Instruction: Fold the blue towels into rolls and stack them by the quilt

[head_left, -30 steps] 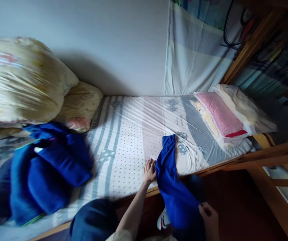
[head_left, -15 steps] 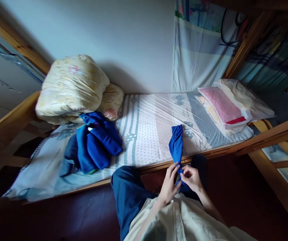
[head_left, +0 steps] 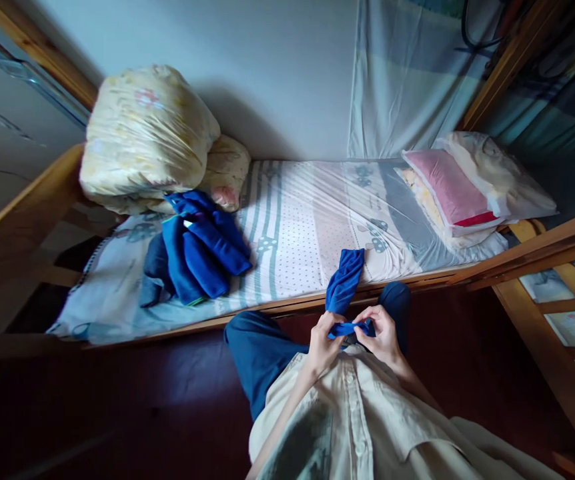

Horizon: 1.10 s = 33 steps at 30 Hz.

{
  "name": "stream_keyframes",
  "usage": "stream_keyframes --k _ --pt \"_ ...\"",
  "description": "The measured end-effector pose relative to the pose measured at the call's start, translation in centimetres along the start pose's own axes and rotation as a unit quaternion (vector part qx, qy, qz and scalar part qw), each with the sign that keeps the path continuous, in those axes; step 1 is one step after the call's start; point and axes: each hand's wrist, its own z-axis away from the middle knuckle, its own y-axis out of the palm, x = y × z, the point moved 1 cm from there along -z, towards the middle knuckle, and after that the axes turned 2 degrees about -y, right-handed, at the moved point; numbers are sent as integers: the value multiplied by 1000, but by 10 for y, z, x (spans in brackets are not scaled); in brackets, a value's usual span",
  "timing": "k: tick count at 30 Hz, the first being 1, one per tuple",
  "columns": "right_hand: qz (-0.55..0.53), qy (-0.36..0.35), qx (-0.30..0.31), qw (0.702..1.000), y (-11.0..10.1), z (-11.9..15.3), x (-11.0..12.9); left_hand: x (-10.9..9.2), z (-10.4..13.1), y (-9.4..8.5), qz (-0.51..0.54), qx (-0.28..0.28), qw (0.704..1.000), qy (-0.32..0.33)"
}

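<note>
A narrow, twisted length of blue cloth [head_left: 343, 283] runs from the mattress edge down to my lap. My left hand [head_left: 323, 343] is closed around its near part, just over my knees. Pinched in the fingers of my right hand [head_left: 380, 336] is the near end, so a short stretch of cloth lies crosswise between both hands. The far end spreads onto the bed sheet. Whether it is a sleeve or a separate piece, I cannot tell. Left of it on the bed lies a heap of folded blue garments [head_left: 210, 257] with green edging.
A bulky cream floral quilt [head_left: 147, 133] sits at the bed's left end, a small floral pillow [head_left: 228, 170] beside it. Stacked at the right end are a pink pillow [head_left: 445, 187] and a plastic-wrapped bundle [head_left: 492, 173]. The wooden bed rail [head_left: 427, 283] runs along the front.
My hands have moved slightly apart, turning the near part of the blue cloth from lengthwise to crosswise. The far part now slants more to the left. The camera view has tilted down.
</note>
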Motion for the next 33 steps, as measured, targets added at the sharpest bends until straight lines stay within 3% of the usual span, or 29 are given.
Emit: stream_keyframes --k 7,11,15,17,20,24,27,30,33 --pt "-48 19 -57 997 15 8 2 -29 1 -13 88 98 991 -36" --pt "-75 18 -46 996 15 3 3 -41 -6 -18 152 37 987 -46" --pt "-8 -8 53 999 15 -1 3 -54 -9 -25 210 -44 976 -25" --pt "38 -20 78 996 16 0 0 -59 -9 -33 194 -69 978 -4" --pt "65 -23 52 996 16 3 -6 -63 -8 -48 127 -77 989 8" --pt "67 -61 14 996 10 6 -3 -65 -9 -69 7 -21 1000 12" --pt "84 -115 -17 990 5 10 6 -70 -14 -78 -49 15 997 53" --pt "107 -142 -49 983 2 15 9 -78 -21 -86 -92 -20 989 115" --pt "115 -131 -9 985 6 16 2 -88 -28 -96 -133 -105 970 173"
